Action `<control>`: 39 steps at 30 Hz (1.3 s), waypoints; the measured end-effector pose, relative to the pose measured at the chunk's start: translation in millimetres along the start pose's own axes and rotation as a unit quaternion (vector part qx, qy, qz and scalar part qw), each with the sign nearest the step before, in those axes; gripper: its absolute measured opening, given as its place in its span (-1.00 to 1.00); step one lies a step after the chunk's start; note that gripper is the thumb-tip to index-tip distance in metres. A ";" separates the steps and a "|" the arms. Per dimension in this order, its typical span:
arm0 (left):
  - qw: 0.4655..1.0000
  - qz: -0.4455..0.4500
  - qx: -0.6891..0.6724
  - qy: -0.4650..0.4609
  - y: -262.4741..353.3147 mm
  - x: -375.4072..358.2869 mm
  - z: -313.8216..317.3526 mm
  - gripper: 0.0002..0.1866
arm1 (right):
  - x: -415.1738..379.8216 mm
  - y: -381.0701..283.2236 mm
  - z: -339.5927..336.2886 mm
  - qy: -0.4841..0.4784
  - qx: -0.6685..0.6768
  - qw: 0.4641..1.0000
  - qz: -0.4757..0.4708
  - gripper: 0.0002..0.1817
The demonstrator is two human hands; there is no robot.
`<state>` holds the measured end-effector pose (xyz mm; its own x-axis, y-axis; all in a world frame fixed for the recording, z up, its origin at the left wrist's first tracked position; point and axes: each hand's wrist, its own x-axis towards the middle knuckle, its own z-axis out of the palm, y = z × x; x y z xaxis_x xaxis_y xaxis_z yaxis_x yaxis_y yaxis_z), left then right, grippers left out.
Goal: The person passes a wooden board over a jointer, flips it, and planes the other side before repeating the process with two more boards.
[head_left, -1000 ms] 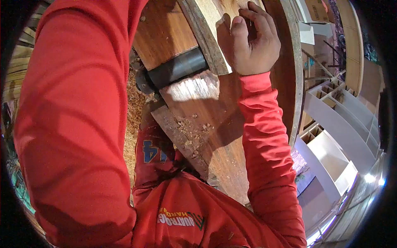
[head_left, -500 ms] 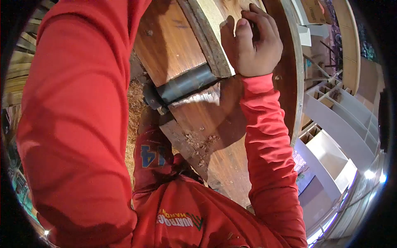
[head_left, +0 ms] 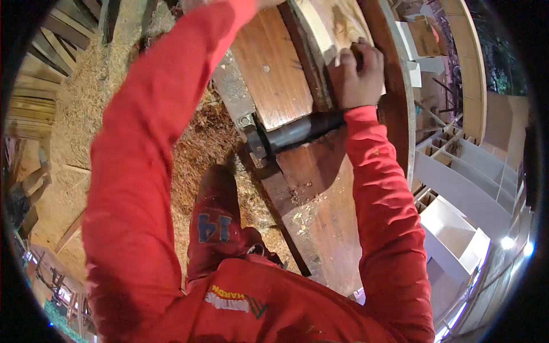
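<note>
1. Pale board (head_left: 331,28) lies on the far section of the brown table (head_left: 331,246), toward the top of my view and right of the middle; its rough, dark edge faces left, and its far end runs out of sight.
2. My right hand (head_left: 363,74) is over the near end of that board, fingers bent, thumb set apart from them. I cannot tell whether it grips the wood or only rests on it.
3. My left hand (head_left: 271,3) barely shows at the top edge, left of the board; most of it is cut off, so I cannot tell how its fingers stand or what they touch.
4. Between two sections of the table sits a dark cylinder (head_left: 300,131), lying crosswise, with a metal block (head_left: 256,146) at its left end. Its right end comes close to my right cuff (head_left: 361,114).
5. Loose shavings (head_left: 297,194) are scattered on the near section, and sawdust (head_left: 194,151) covers the floor to its left, around my leg (head_left: 217,194).
6. Off to the right stand white shelf units (head_left: 466,186), with a cardboard box (head_left: 426,35) beyond; planks (head_left: 31,114) lie at the far left.
</note>
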<state>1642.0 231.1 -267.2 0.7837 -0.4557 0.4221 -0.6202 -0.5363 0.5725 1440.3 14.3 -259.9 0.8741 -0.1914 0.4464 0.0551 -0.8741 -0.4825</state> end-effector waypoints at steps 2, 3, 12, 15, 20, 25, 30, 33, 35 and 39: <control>0.977 -0.212 -0.009 0.018 31.2 -79.9 -52.5 -0.38 | -12.2 -23.1 10.9 0.006 -0.009 1.000 0.018 -0.50; 0.959 -0.271 -0.078 0.015 21.9 -118.7 -69.1 -0.26 | -15.7 -39.3 18.8 0.007 -0.010 0.999 0.035 -0.47; 0.636 -0.456 -0.622 0.022 18.8 -243.6 -100.0 -0.48 | -57.0 -232.2 87.8 -0.102 0.139 0.980 0.096 -0.37; 0.626 -0.443 -0.642 -0.002 3.8 -249.2 -127.5 -0.54 | -45.3 -250.8 67.2 -0.166 0.254 0.945 0.123 -0.40; 0.906 -0.423 0.017 -0.015 143.8 -239.7 -209.5 -0.41 | -33.1 -248.9 1.6 -0.213 0.391 0.845 0.296 -0.41; 0.914 -0.401 -0.065 0.000 246.4 -293.8 -172.3 -0.21 | -44.3 -257.2 11.5 -0.186 0.221 0.930 0.227 -0.15; 0.884 -0.363 -0.296 0.012 222.5 -349.4 -170.6 -0.13 | -53.5 -223.1 -75.7 -0.229 0.387 0.834 0.320 -0.26; 0.738 -0.514 -0.437 0.035 220.4 -387.9 -158.7 -0.12 | -112.6 -208.3 -161.5 -0.262 0.391 0.787 0.399 -0.30; 0.659 -0.530 -0.530 0.063 223.5 -386.9 -146.8 -0.10 | -164.0 -198.4 -220.3 -0.284 0.412 0.803 0.324 -0.26; 0.554 -0.526 -0.643 0.062 260.4 -397.3 -109.3 -0.10 | -280.9 -171.1 -341.9 -0.351 0.283 0.866 0.217 -0.18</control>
<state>1172.9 350.2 -209.0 0.7335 -0.2767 -0.6208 0.6563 0.5258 0.5411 1020.4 65.0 -45.1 0.9384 0.0452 -0.3425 -0.2988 -0.3912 -0.8704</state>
